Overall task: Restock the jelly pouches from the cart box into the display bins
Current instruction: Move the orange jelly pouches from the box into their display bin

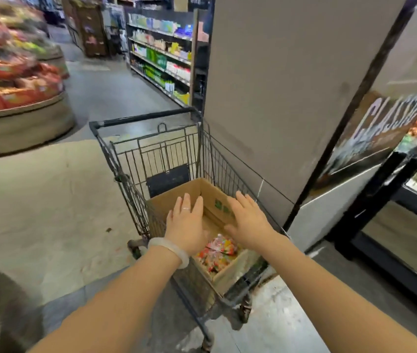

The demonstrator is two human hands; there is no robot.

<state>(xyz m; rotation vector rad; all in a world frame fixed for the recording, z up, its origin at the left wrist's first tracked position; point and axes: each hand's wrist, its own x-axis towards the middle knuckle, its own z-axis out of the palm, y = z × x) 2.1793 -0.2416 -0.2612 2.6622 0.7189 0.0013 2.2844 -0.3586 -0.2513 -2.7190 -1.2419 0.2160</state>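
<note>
Both hands, left hand [185,221] and right hand [246,222], hover with fingers spread, empty, over the cardboard box [230,272], partly hiding blurred jelly pouches [218,250] at its near corner.

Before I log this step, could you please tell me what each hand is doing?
Left hand: open, empty, above the cardboard box.
Right hand: open, empty, above the jelly pouches.
</note>
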